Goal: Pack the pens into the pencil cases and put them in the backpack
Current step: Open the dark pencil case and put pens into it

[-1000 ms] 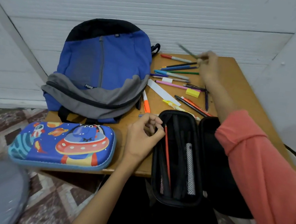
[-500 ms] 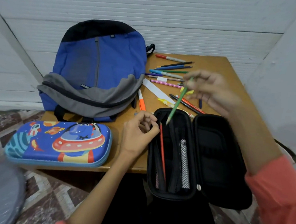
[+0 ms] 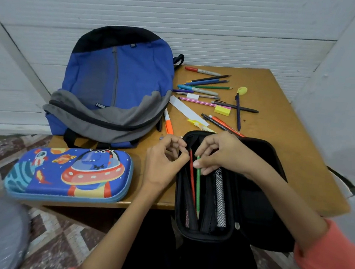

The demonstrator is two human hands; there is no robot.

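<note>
Lowered since the earlier frame, right hand pinches green pencil, now inside black pencil case beside red pencil; left hand grips the case's left rim.

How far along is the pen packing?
Started: a red pencil sits in the open black case. In hand: the right hand pinches a green pencil into it while the left hand grips its rim. Left: loose pens on the table, the space-print case shut, both cases outside the backpack.

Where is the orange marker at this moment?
In the head view, the orange marker lies on the table beside the lower right edge of the backpack, just beyond the left hand.
</note>
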